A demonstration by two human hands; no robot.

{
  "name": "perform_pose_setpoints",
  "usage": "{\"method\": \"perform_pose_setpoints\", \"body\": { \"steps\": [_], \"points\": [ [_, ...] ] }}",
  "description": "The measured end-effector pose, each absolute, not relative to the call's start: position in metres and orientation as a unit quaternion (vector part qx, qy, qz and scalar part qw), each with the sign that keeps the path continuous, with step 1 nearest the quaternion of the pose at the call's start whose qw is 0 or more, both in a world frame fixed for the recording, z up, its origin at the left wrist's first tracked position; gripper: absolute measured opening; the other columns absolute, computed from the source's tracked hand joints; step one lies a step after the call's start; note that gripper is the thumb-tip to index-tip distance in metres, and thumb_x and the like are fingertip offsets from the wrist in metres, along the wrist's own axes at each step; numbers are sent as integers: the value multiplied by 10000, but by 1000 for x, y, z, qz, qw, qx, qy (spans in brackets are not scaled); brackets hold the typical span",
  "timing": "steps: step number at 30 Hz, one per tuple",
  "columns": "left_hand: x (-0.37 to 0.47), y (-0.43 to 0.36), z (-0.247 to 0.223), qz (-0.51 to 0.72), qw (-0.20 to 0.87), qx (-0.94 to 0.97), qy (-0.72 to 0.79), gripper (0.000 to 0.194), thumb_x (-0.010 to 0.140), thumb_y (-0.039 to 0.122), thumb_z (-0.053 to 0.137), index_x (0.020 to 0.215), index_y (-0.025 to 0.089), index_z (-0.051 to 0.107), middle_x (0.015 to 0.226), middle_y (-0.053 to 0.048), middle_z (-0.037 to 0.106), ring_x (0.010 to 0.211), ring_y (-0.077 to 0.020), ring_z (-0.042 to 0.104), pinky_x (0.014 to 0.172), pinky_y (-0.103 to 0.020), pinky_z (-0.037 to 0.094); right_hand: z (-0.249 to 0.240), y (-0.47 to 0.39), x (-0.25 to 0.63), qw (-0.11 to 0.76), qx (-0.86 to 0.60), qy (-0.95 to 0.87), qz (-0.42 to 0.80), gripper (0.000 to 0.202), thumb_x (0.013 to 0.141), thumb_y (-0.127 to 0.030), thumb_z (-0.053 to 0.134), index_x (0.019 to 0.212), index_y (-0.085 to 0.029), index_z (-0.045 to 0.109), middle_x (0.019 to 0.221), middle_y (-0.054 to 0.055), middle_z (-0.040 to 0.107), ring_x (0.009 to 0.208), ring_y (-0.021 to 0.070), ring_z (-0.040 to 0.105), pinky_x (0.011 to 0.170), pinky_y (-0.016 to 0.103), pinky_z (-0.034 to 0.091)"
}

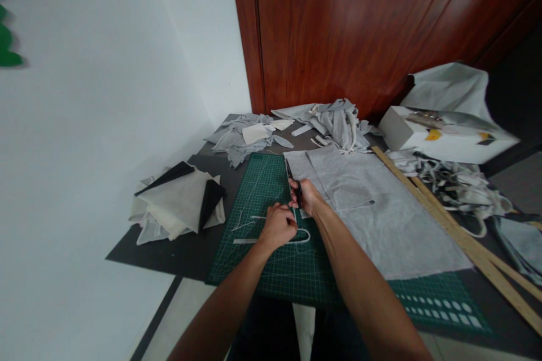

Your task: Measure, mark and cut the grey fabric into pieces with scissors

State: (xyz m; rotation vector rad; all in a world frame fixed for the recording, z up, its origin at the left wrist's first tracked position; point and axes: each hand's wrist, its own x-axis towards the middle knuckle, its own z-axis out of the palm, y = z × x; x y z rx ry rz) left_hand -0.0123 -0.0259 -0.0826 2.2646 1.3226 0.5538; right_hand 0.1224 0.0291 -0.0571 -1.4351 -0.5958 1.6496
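Observation:
My right hand is wrapped round the handles of black scissors, whose blades point away from me along the left edge of a large grey fabric sheet. Just to the left and nearer me, my left hand has its fingers pinched by a narrow pale strip at the fabric's edge; how it grips the strip is too small to tell. Beneath both hands lies the green cutting mat. A folded grey piece rests on the sheet. Thin strips lie on the mat around my left hand.
Grey scraps and a crumpled fabric heap lie at the back. Cream and black cloth is at the left. Wooden rulers, tangled strips and a white box stand or lie to the right.

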Motion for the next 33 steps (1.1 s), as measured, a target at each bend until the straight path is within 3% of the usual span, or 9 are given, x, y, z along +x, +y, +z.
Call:
{"method": "perform_pose_setpoints", "body": {
  "steps": [5, 12, 18, 25, 33],
  "points": [
    [-12, -26, -84, 202, 220, 821, 486, 221, 744, 41, 611, 629, 192, 725, 780, -46, 715, 912, -232, 637, 921, -404, 467, -60, 38, 124, 420, -570, -243, 663, 319, 938, -381, 578, 683, -204, 511, 521, -18, 459, 467, 119, 477, 423, 209, 456],
    [-12, -27, -83, 205, 221, 820, 487, 228, 738, 38, 609, 623, 202, 718, 766, -40, 704, 929, -237, 633, 900, -396, 463, -62, 42, 122, 441, -567, -249, 649, 246, 902, -289, 621, 696, -198, 521, 546, -26, 475, 476, 106, 453, 465, 221, 518],
    [-12, -27, -84, 195, 224, 820, 489, 205, 746, 55, 616, 655, 196, 733, 771, -38, 703, 932, -234, 626, 929, -399, 459, -57, 48, 124, 415, -567, -251, 666, 308, 945, -350, 566, 682, -202, 504, 542, -29, 458, 475, 112, 455, 467, 232, 519],
    [-12, -27, -82, 192, 225, 820, 490, 212, 746, 54, 608, 657, 190, 744, 764, -43, 700, 912, -230, 620, 920, -393, 455, -57, 53, 122, 434, -569, -268, 645, 231, 921, -271, 593, 717, -204, 506, 549, -48, 453, 472, 101, 428, 481, 221, 517],
    [-13, -28, -81, 201, 233, 818, 487, 218, 740, 44, 603, 644, 191, 733, 757, -40, 701, 894, -227, 611, 878, -385, 450, -57, 62, 123, 427, -569, -257, 655, 237, 920, -293, 589, 717, -195, 517, 579, -46, 466, 469, 96, 429, 486, 235, 536]
  ]
}}
